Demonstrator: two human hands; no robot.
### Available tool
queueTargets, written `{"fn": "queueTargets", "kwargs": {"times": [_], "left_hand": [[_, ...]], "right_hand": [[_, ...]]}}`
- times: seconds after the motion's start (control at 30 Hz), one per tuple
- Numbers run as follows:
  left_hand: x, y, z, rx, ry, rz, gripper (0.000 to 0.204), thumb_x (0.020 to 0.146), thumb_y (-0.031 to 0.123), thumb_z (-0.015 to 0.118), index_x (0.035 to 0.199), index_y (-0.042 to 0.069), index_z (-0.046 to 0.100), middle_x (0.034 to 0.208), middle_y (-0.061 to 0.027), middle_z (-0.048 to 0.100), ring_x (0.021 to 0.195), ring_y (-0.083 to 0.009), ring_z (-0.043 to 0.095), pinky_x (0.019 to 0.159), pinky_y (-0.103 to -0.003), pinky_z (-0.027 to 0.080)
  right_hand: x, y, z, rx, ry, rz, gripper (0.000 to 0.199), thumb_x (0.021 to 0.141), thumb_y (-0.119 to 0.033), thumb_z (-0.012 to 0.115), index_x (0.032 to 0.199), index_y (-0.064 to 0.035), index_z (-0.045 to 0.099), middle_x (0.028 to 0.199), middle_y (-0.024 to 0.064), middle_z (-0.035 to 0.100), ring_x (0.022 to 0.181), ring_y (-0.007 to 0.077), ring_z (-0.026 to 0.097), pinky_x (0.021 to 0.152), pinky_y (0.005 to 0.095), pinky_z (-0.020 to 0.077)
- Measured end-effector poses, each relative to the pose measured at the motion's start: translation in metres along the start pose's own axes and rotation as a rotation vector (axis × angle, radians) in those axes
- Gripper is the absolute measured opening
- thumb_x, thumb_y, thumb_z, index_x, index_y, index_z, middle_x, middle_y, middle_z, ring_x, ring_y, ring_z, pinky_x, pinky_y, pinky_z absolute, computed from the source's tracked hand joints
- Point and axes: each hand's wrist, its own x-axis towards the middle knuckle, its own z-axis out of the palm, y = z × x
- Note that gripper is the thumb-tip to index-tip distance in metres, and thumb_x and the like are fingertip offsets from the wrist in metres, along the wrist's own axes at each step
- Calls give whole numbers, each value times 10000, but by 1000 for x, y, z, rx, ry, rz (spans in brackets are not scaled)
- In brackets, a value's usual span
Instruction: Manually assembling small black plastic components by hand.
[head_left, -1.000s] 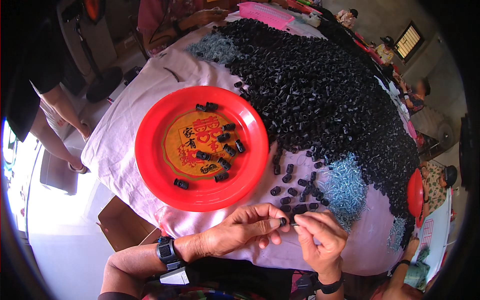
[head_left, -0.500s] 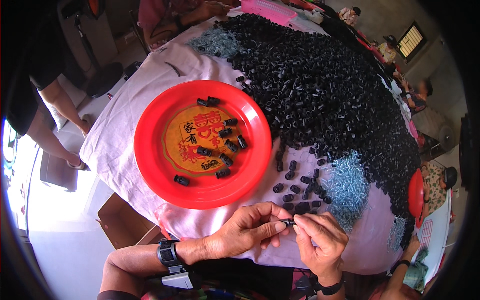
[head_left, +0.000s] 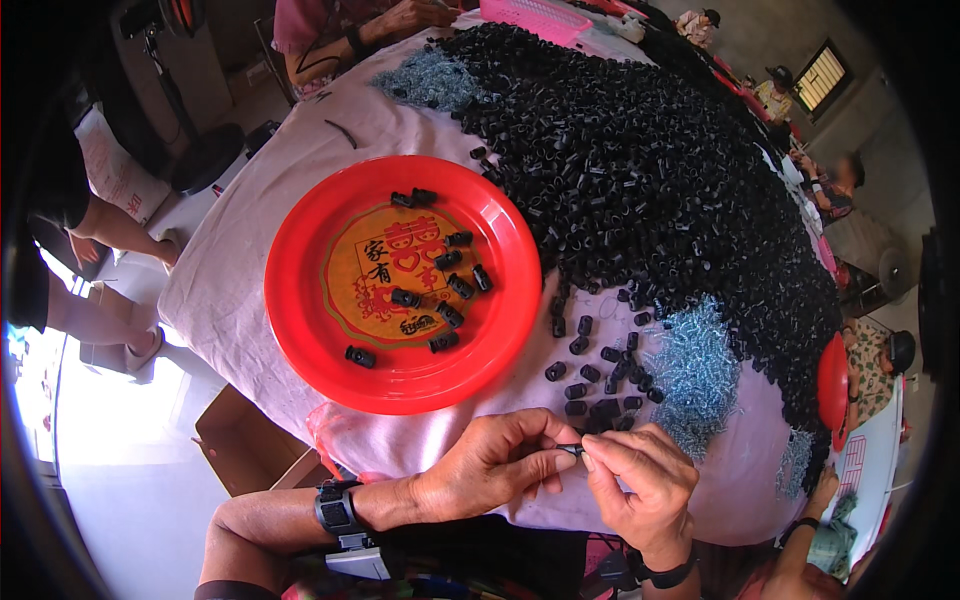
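Small black plastic cylindrical piece (head_left: 571, 450), partly hidden by fingers, held over a pale-pink-cloth-covered counter (head_left: 745, 490), near its front edge. The left hand (head_left: 480, 467) pinches one end between thumb and finger; the right hand (head_left: 645, 490) has its fingertips closed at the other. The step in hand looks like fitting or adjusting the piece; the next move seems to call for a steady left pinch and fine right-hand pressure. A round red plastic tray's (head_left: 400, 399) rim stands just beyond the left hand; loose black cylinders (head_left: 555, 371) lie ahead. Bare cloth to the right offers elbow room.
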Motion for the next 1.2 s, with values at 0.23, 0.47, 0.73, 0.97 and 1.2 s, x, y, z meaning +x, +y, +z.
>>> {"fn": "queueTargets", "kwargs": {"times": [0.23,0.47,0.73,0.97,1.2], "left_hand": [[-3,-4,4,106,81,47,178,1054,135,642,1179,9,656,773,-13,679,603,-29,598,486,-215,483],[-2,0,5,205,64,112,170,1048,126,647,1173,12,661,820,-11,689,638,-35,627,502,-217,500],[2,7,-4,-78,-74,-34,203,1069,146,617,1205,-1,651,967,-14,691,761,-47,657,599,-196,529],[0,-4,0,-54,-48,27,159,1057,106,628,1172,-1,651,935,-16,692,736,-45,649,582,-200,518],[-6,8,5,301,58,127,129,1013,57,666,1116,-20,650,799,-41,692,666,-57,651,547,-244,528]], "right_hand": [[3,-4,-3,18,-40,29,245,752,68,788,986,2,755,876,116,742,703,268,693,629,349,556],[5,-6,-6,75,-86,120,234,747,73,784,966,-2,749,857,115,743,692,269,694,628,350,550],[10,-2,-16,-36,-116,-98,348,716,99,781,1050,9,744,942,131,722,762,276,687,652,353,569],[10,-1,-15,-9,-163,-85,322,728,88,784,1037,13,738,939,126,713,770,276,685,652,352,567],[7,-6,-9,104,-137,142,208,754,74,774,948,4,744,853,124,735,693,269,687,617,340,553]]}}
